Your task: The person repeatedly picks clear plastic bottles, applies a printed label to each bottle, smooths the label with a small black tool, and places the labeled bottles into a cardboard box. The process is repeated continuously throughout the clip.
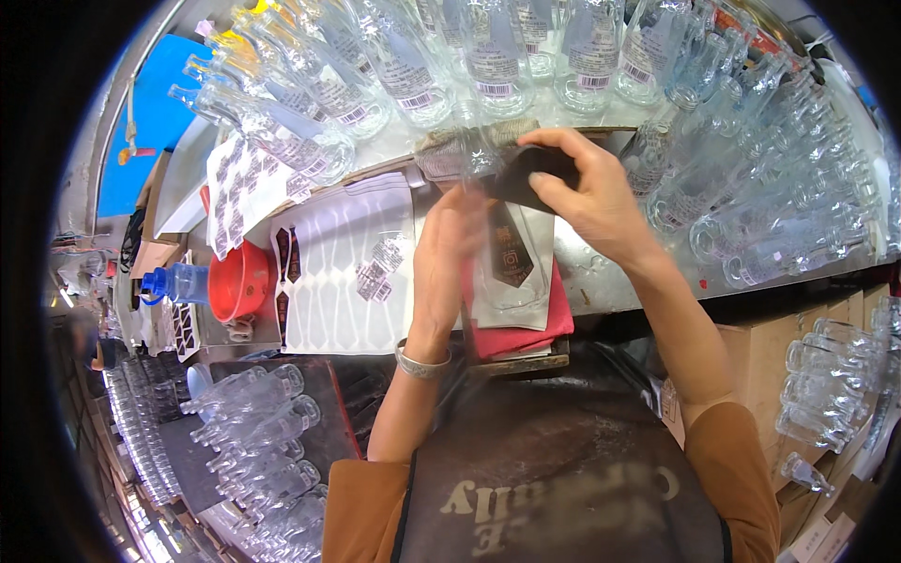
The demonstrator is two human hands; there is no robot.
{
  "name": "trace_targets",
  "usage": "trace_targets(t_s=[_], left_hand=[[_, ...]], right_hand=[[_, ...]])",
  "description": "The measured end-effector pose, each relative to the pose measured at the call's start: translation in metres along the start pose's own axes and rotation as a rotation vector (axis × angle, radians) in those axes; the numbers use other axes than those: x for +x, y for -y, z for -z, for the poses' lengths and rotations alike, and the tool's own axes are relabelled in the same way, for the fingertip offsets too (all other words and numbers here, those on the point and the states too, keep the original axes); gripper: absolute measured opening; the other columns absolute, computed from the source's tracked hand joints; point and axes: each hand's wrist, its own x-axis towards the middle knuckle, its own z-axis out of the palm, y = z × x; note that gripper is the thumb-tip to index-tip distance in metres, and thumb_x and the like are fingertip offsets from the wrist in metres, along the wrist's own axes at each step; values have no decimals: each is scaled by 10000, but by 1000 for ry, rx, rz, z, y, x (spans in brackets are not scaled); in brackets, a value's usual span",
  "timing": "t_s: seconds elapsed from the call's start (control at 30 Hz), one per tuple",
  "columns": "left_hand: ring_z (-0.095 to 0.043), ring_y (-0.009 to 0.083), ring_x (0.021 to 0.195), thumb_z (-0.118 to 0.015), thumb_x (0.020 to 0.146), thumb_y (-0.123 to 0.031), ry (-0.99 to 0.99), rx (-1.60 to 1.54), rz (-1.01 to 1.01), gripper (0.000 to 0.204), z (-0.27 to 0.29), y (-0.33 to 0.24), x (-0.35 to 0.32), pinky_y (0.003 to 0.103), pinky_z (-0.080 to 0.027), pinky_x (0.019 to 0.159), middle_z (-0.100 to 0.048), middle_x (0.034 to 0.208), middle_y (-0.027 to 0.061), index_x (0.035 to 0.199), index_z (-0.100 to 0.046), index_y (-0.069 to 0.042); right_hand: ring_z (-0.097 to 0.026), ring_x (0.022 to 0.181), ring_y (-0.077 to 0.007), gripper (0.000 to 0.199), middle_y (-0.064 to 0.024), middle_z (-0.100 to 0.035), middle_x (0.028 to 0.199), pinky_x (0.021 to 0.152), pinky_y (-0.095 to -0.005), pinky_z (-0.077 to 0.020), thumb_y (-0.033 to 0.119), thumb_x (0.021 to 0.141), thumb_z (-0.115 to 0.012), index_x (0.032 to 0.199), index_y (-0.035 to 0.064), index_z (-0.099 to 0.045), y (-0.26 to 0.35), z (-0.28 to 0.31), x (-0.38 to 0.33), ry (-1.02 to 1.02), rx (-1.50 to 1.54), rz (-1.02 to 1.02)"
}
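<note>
Now I see R fingers [549, 183] pinching dark label [526, 178] onto clear glass bottle [511, 253]; L hand [449, 249] fingers pressed together flat on bottle, over red cloth [526, 324] at worktop [610, 281] front edge. Label sheet [347, 281] just left.

red bowl [239, 279], blue-capped plastic bottle [176, 282], cardboard boxes [762, 349]

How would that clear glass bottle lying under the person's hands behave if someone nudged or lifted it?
The clear glass bottle lies on its side on a red cloth, so it would probably roll if nudged, though the cloth may slow it. Being smooth glass, it is likely slippery, rigid and breakable if dropped. The left hand and right hand both steady it, which suggests it shifts easily.
</note>
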Motion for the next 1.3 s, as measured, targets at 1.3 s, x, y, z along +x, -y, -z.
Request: trace_targets(t_s=[1.3], left_hand=[[-503,302,1333,-853,726,-39,155,328,-304,1195,14,41,-50,421,-378,1124,-430,1517,225,1597,-35,-17]], right_hand=[[-623,812,-296,110,-86,-615,830,761,-424,-511,135,791,-686,885,87,-655,31,-10,-50,446,-234,471]])
